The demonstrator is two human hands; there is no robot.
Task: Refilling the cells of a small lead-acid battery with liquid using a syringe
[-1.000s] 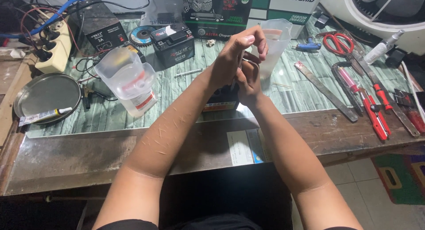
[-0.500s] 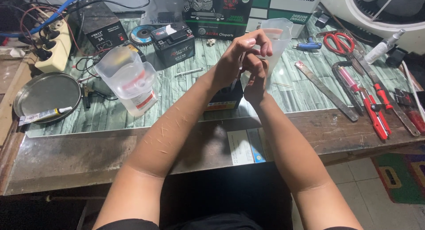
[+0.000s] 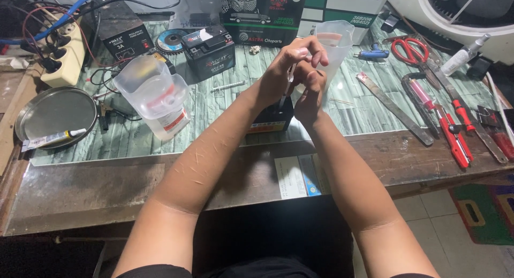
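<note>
Your left hand (image 3: pixel 292 64) and right hand (image 3: pixel 310 90) meet, fingers pinched together on a thin clear plastic syringe (image 3: pixel 288 81), directly above the small black box-shaped battery (image 3: pixel 274 117); the clear plastic measuring jug (image 3: pixel 334 45) stands just beyond at one o'clock.

black carton (image 3: pixel 262 13) w/ green-white carton (image 3: pixel 348 5) just beside, at bench back. red-white label (image 3: pixel 174 121) on clear jug. white-blue paper slip (image 3: pixel 297 176) near front edge.

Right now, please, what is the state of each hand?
Left hand: closed, fingertips pinching a thin clear syringe-like tube above the small black battery.
Right hand: closed around the same tube, lower down.
</note>
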